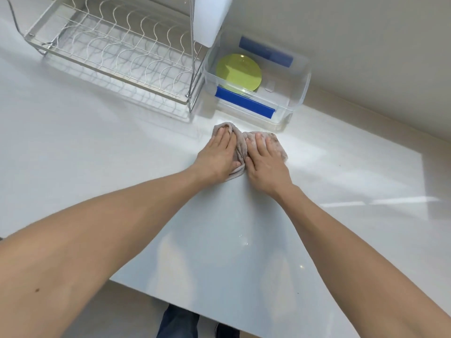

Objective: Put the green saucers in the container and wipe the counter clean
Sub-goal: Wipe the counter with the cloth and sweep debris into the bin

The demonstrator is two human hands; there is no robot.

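Green saucers lie stacked inside a clear plastic container with blue clips at the back of the white counter. A beige cloth lies bunched on the counter just in front of the container. My left hand presses flat on the cloth's left part, with the thumb tucked against its folds. Beside it, my right hand presses flat on the cloth's right part. Both hands hide most of the cloth.
A wire dish rack stands at the back left, touching the container's left side. A white object hangs over the rack's right end. The wall runs behind the container. The counter's front edge is near my legs.
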